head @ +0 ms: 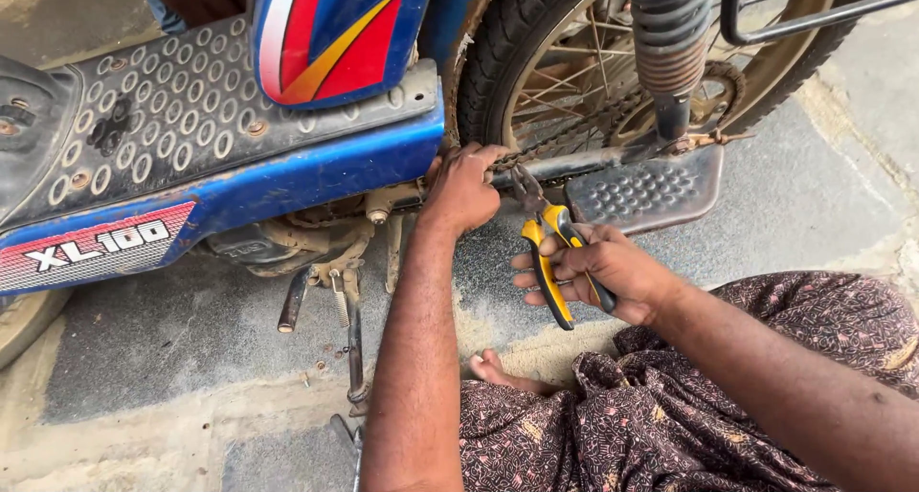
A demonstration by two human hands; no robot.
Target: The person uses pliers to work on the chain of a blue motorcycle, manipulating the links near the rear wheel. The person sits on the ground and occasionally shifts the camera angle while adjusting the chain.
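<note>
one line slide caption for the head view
Right hand works yellow-and-black pliers at a moped's drive chain, steadied by left hand.

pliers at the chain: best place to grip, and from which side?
Grip the pliers on the two yellow-and-black handles, low down near their free ends, coming from below, the person's side. The jaws point up at the chain under the wheel, so only the handles are clear. The right hand already wraps them this way; the left hand is at the chain.
</note>
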